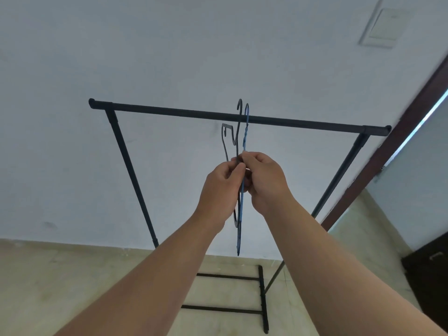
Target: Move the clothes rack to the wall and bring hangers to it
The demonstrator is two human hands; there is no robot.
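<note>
A black clothes rack (169, 111) stands against the white wall, its top bar running left to right across the middle of the view. A black hanger (228, 141) and a blue wire hanger (245, 137) are seen edge-on at the bar's middle, their hooks up at the bar. My left hand (219, 190) pinches the black hanger. My right hand (263, 180) grips the blue hanger, whose lower end (238, 243) reaches down between my forearms. The two hands touch each other.
The rack's base bars (263, 299) lie on the pale tiled floor. A dark brown door frame (388, 151) slants up on the right, close to the rack's right post. A dark cabinet (431, 270) stands at lower right. A wall switch plate (385, 27) is at upper right.
</note>
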